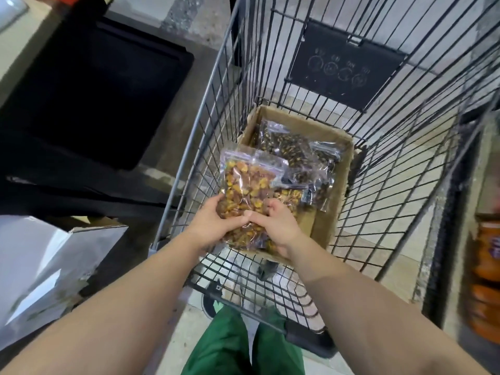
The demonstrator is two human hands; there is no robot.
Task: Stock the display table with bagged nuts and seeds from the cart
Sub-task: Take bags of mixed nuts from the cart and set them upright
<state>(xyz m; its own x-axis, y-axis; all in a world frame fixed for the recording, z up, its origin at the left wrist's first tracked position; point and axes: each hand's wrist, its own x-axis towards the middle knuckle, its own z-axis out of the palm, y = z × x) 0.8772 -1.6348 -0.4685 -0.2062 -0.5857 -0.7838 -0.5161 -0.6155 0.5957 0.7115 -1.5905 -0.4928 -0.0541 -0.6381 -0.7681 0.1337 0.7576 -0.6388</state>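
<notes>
Left hand [213,220] and right hand [273,226] both grip clear bag of yellow-brown nuts [249,190] above brown cardboard box [341,185] in wire cart [392,163]. Dark seed bags [290,147] remain; display table probably out of frame.

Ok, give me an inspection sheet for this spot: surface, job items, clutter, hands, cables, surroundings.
Surface: wire cart holding a cardboard box.
Job's things: bag of mixed nuts lifted over the box; bags of dark seeds lying in the box.
Clutter: white carton beside the cart.
Grippers: left hand and right hand both grip the nut bag's lower end.
Cables: nothing seen.
Surroundings: black bin at left, orange packs at right.
</notes>
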